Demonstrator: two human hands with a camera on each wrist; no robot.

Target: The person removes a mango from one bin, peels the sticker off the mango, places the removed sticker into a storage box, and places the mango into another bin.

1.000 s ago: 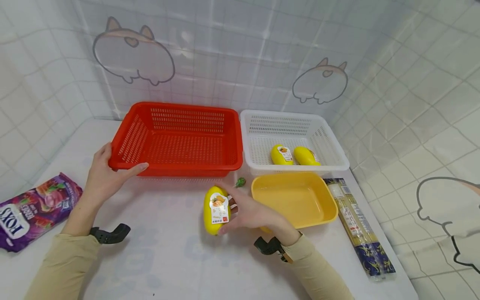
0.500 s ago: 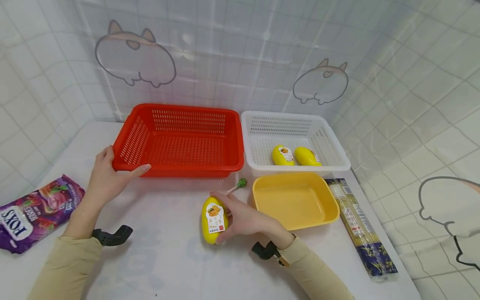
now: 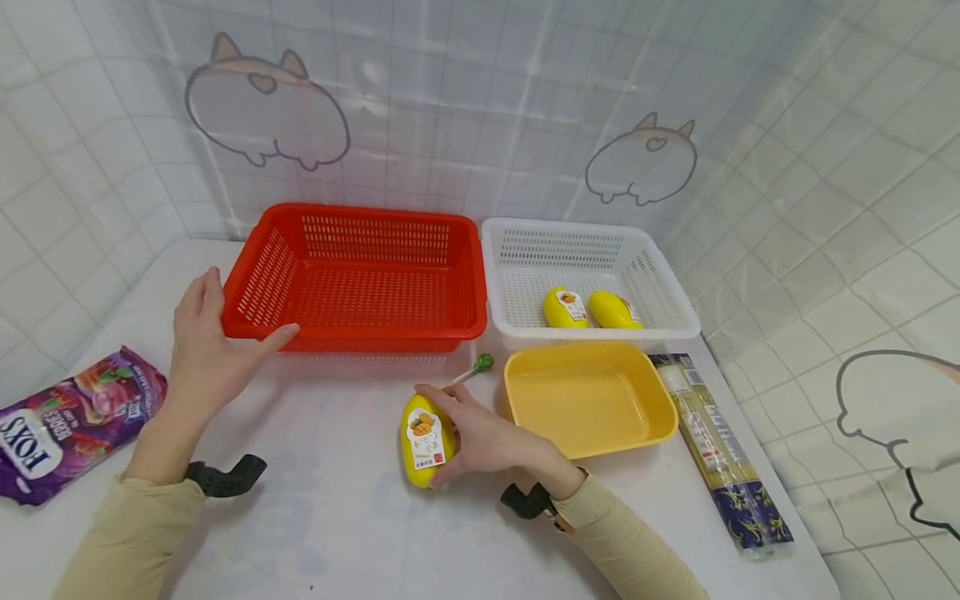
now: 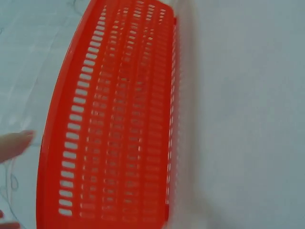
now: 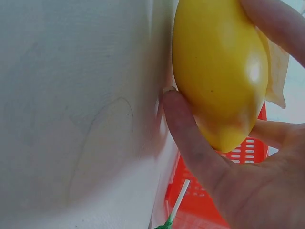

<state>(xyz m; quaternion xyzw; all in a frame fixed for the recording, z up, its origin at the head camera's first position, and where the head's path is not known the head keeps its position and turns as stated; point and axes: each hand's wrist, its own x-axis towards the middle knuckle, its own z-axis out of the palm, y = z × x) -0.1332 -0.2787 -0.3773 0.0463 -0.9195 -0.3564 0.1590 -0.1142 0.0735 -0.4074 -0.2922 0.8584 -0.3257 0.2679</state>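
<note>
My right hand (image 3: 487,433) holds a yellow mango (image 3: 424,442) with a white fruit sticker, close over the table. The right wrist view shows my fingers and thumb around the mango's smooth side. A green-headed lollipop (image 3: 482,363) lies just beyond this hand, its white stick partly hidden. My left hand (image 3: 213,358) is at the near left corner of a red slatted basket (image 3: 375,342), fingers extended along its left side and thumb by the front rim. In the left wrist view, a fingertip (image 4: 21,140) shows apart from the basket's rim.
A white basket (image 3: 600,336) with two yellow mangoes (image 3: 564,310) stands right of the red one. In front of it is a yellow tub (image 3: 585,408). A long clear-and-blue package (image 3: 720,458) lies at the right, a purple Fox's bag (image 3: 82,421) at the left. Tiled walls enclose the table.
My right hand has brought the mango slightly left and nearer me, uncovering the lollipop's stick. My left fingers have straightened and lifted from the red basket's corner.
</note>
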